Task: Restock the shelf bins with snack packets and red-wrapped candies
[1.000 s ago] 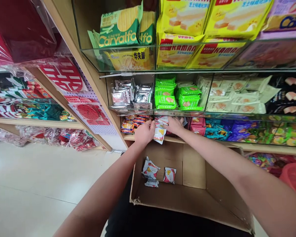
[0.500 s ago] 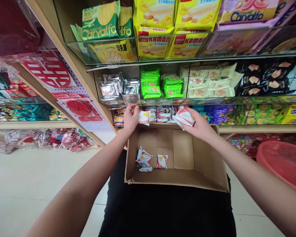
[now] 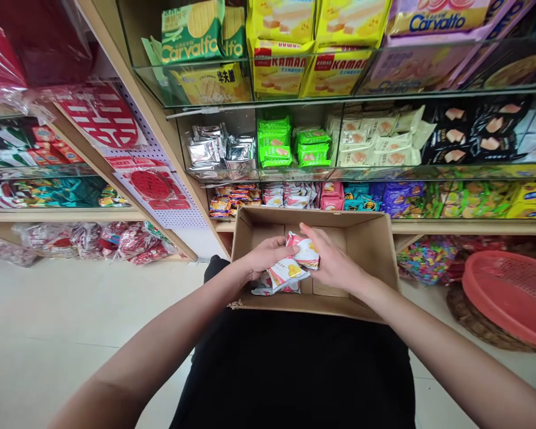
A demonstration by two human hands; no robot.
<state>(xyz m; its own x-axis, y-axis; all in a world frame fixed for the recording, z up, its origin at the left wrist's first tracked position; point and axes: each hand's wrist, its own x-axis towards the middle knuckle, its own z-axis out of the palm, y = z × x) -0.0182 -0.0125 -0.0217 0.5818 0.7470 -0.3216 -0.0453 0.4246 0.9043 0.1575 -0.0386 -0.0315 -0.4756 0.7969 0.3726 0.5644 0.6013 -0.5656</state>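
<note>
An open cardboard box [image 3: 366, 238] rests on my lap in front of the snack shelves. Both hands meet over its inside. My left hand [image 3: 263, 257] is closed on a small white and red snack packet [image 3: 286, 274] with a yellow picture. My right hand [image 3: 333, 262] is closed on another white and red packet [image 3: 304, 250], touching the first one. More packets of the same kind [image 3: 268, 289] lie on the box floor under my left hand, partly hidden. The same packets fill a compartment of the lowest shelf [image 3: 290, 195] just beyond the box.
Glass-fronted shelves hold silver packs [image 3: 214, 149], green packs [image 3: 290, 143], orange packets [image 3: 232, 199] and blue and purple ones [image 3: 384, 199]. A red plastic basket [image 3: 509, 295] sits at the right on a woven one. Red decorations [image 3: 152, 187] hang on the left. Pale tiled floor lies to the left.
Both hands came back from the lowest shelf, each with a packet, and moved down into the box, where they now meet. The view shifted slightly.
</note>
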